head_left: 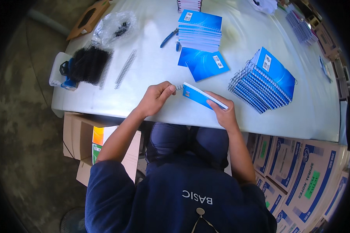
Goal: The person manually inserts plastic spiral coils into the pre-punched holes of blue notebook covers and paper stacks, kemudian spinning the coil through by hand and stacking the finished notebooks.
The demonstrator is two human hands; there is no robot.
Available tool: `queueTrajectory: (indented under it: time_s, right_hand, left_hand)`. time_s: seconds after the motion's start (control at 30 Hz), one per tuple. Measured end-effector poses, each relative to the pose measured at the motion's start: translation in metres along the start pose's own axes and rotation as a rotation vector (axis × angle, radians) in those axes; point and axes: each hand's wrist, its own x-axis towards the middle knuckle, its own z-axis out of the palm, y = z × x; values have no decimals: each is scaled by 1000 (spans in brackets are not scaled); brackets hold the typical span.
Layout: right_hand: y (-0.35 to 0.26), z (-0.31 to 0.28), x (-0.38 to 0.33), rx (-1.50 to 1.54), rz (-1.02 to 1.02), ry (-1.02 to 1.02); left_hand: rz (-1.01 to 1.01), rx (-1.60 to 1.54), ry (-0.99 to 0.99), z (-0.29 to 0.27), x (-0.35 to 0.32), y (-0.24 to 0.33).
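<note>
My right hand (223, 112) grips a small blue-covered notebook (198, 97) by its right end, thumb on the cover. My left hand (158, 98) is closed on a thin wire spiral coil (179, 88), whose far end meets the notebook's left corner. Notebook and coil are held over the table's near edge. Just beyond them lie two loose blue covers (208, 66), one overlapping the other. Behind these rises a stack of blue notebooks (200, 33) without coils. To the right stands a tall pile of spiral-bound blue notebooks (262, 83).
Dark spiral coils (90, 64) are heaped at the left beside a blue-and-white tape dispenser (66, 73). Nearer lies a loose coil (125, 69). Blue-handled pliers (169, 38) rest by the stack. A plastic bag (114, 30) sits far left. Cartons (307, 174) stand below right, an open box (79, 136) below left.
</note>
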Motion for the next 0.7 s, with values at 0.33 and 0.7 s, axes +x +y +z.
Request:
queueTrajectory:
  time_s: [0.33,0.7]
  right_hand:
    - [3,-2,0,-13,2,-35]
    - [-1,8,-8,-19,7,35]
  left_hand:
    - [187,14,46,-15,16,6]
    - [543,663,-6,-17,20,66]
